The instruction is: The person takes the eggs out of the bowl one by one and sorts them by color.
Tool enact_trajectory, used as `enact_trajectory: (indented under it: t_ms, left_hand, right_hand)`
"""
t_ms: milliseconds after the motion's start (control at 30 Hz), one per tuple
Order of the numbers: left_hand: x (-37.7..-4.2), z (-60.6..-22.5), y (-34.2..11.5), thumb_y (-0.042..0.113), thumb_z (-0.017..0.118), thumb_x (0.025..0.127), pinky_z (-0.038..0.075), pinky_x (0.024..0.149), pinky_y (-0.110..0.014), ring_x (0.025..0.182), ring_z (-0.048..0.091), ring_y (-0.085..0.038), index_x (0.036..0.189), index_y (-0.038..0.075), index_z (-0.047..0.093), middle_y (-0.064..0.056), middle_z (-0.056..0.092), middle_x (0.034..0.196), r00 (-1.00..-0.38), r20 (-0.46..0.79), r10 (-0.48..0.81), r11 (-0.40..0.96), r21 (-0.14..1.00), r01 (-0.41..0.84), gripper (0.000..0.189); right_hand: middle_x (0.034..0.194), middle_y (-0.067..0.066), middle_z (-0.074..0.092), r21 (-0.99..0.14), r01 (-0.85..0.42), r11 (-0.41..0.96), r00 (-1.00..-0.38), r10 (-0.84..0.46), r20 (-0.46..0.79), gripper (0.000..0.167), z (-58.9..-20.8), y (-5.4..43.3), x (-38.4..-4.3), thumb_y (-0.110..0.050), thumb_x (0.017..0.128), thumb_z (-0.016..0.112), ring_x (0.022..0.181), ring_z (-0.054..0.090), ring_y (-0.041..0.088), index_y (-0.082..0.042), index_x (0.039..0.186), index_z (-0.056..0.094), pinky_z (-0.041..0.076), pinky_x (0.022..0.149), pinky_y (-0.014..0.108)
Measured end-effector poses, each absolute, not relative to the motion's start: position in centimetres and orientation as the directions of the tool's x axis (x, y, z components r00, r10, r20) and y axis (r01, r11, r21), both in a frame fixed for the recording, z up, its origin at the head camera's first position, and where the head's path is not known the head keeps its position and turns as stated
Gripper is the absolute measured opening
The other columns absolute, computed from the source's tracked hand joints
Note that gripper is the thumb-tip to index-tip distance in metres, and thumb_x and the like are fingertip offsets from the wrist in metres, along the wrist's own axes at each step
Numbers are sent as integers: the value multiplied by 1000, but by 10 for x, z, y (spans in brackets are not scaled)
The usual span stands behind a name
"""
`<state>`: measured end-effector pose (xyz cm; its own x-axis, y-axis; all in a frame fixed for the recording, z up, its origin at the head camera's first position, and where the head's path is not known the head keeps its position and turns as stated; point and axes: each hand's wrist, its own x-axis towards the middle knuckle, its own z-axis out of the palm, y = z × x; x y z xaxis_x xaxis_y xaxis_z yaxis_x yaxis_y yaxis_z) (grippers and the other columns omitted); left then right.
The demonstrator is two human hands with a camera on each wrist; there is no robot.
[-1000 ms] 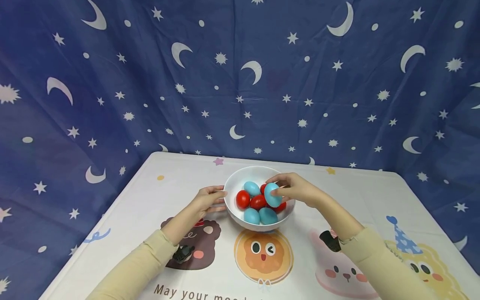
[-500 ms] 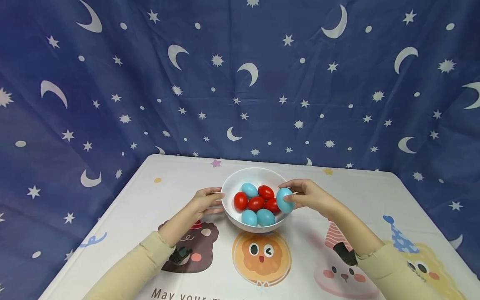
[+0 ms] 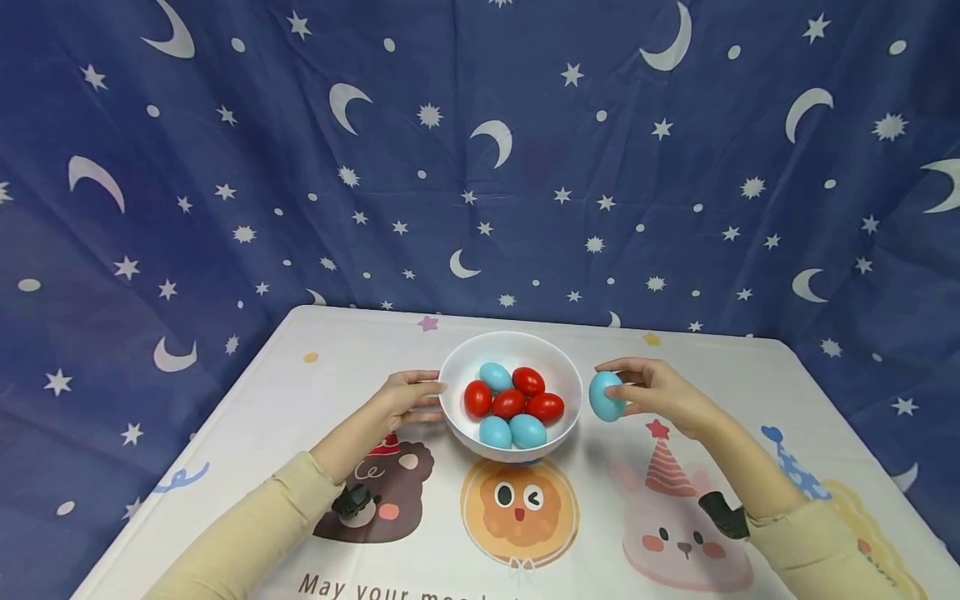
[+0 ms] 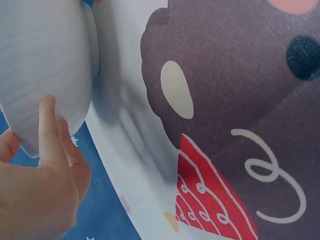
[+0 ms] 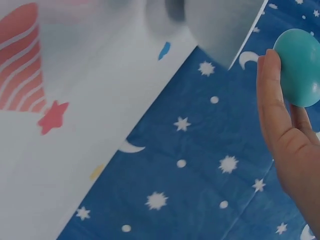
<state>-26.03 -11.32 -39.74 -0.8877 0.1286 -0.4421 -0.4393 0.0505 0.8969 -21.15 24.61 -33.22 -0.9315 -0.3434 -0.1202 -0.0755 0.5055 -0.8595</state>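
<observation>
A dark blue curtain printed with moons and stars hangs behind everything, its lower part dropping past the far edge of a pale surface decorated with cartoon animals. On that surface a white bowl sits upright, just beyond the printed round, winking face.

Both hands are at work. The left hand holds the bowl's side, thumb at the rim and fingers laid along the outer wall. That light bracing looks right for the step: enough to stop the bowl sliding, without pressing down on the rim, which could tip it.

The right hand grips a blue egg between thumb and fingers, above the surface and just to the right of the bowl, not touching it. The egg's shell looks smooth and glossy, so an even, gentle squeeze about its middle should serve better than a hard pinch near one end, which might make it slip. Carrying it low and slowly would be wise.

Inside the bowl, four red eggs and three blue ones lie clustered, best left unknocked.
</observation>
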Motion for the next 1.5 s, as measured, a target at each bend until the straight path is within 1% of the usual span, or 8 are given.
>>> enact_trajectory:
  t_ms: [167,367,500,767,1033,1167,1367,1500]
  left_hand:
    - [-261,-394,-111,6,62,89,62,74,-34,90,66,-20,135,0,47,-20,57,125,-886,-448,122,64,894,-443,48]
    - [-262,-391,-112,4,62,89,62,74,-34,79,66,-14,134,-2,47,-20,59,121,-884,-450,127,63,893,-445,48]
    - [-262,-392,-112,3,62,88,62,75,-35,80,68,-15,135,-2,47,-22,59,122,-880,-456,134,58,890,-452,49]
    - [-261,-392,-111,5,62,89,62,77,-33,86,68,-16,136,-2,45,-23,58,125,-877,-459,141,62,888,-455,51]
    - [-260,-394,-113,6,62,89,61,78,-34,83,65,-14,137,-1,45,-22,55,126,-878,-459,137,45,888,-458,51]
    - [-259,-395,-115,6,63,89,61,79,-35,84,65,-15,136,-2,45,-22,56,126,-880,-455,136,34,890,-455,51]
    - [-258,-395,-114,5,63,89,61,79,-35,85,66,-15,136,-2,45,-21,58,123,-882,-451,139,27,892,-452,52]
    - [-259,-396,-114,6,62,89,61,77,-34,86,67,-16,136,-3,45,-21,59,122,-885,-443,140,36,896,-443,51]
  right_hand:
    - [112,20,61,-873,-45,485,-933,-333,-137,51,-335,259,-214,-18,90,63,94,62,19,7,131,46,61,83,38]
    - [118,24,58,-871,-26,490,-939,-311,-147,53,-344,268,-222,-19,91,61,95,62,17,9,132,44,61,82,37]
    - [120,28,56,-875,-13,484,-940,-303,-154,54,-351,274,-228,-18,91,61,96,61,17,11,133,43,61,82,38]
    - [114,21,57,-870,32,492,-933,-297,-202,54,-363,281,-243,-18,92,59,91,60,14,13,133,41,61,83,39]
    - [115,24,55,-809,60,584,-929,-264,-260,53,-372,270,-263,-20,91,61,91,58,18,11,132,45,62,81,36]
    - [110,21,57,-793,68,606,-927,-256,-275,52,-379,261,-271,-19,90,61,86,58,16,10,130,47,62,79,36]
    - [112,23,57,-781,86,618,-926,-240,-292,52,-389,252,-280,-18,89,62,81,58,14,11,129,47,63,75,36]
    - [102,17,58,-781,110,615,-929,-216,-302,50,-394,247,-284,-17,89,62,75,58,12,10,127,48,63,72,36]
